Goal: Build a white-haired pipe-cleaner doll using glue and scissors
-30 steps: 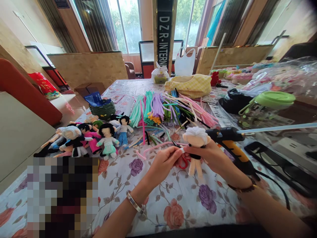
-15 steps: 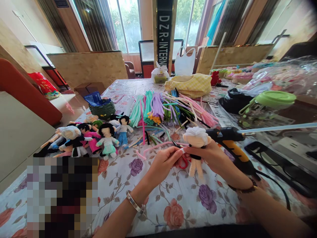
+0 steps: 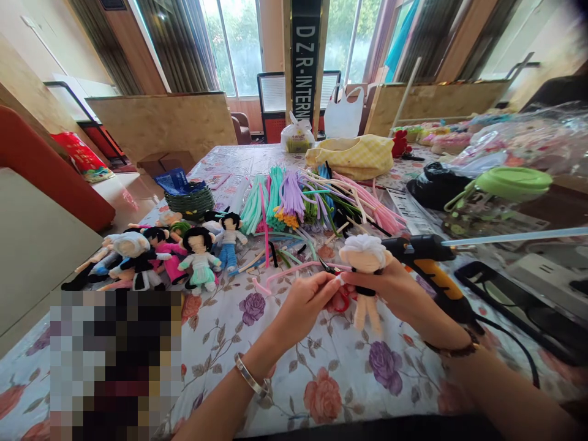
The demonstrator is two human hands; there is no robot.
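My right hand [image 3: 399,286] is closed around a pipe-cleaner doll [image 3: 366,301] with fluffy white hair, a black top and bare beige legs. The doll is upright, its legs hanging just over the tablecloth. At the doll's left side, my left hand [image 3: 309,299] is pinched shut, its fingertips meeting those of my right hand. Between them shows a small white bit [image 3: 340,278], too small to name. Behind the fingers lie red-handled scissors [image 3: 340,301], partly hidden, beside a pink pipe cleaner [image 3: 289,269].
Finished dolls [image 3: 151,257] are piled at left. Bundles of coloured pipe cleaners [image 3: 291,196] lie mid-table, with loose cut pieces in front. A glue gun [image 3: 436,285] with its cord is close to my right hand. A green-lidded jar [image 3: 500,199] stands at right, green plates [image 3: 189,201] at left.
Both hands keep nearly the same place. The doll has tilted slightly, its legs shifting a little to the right; the scissors show a bit more.
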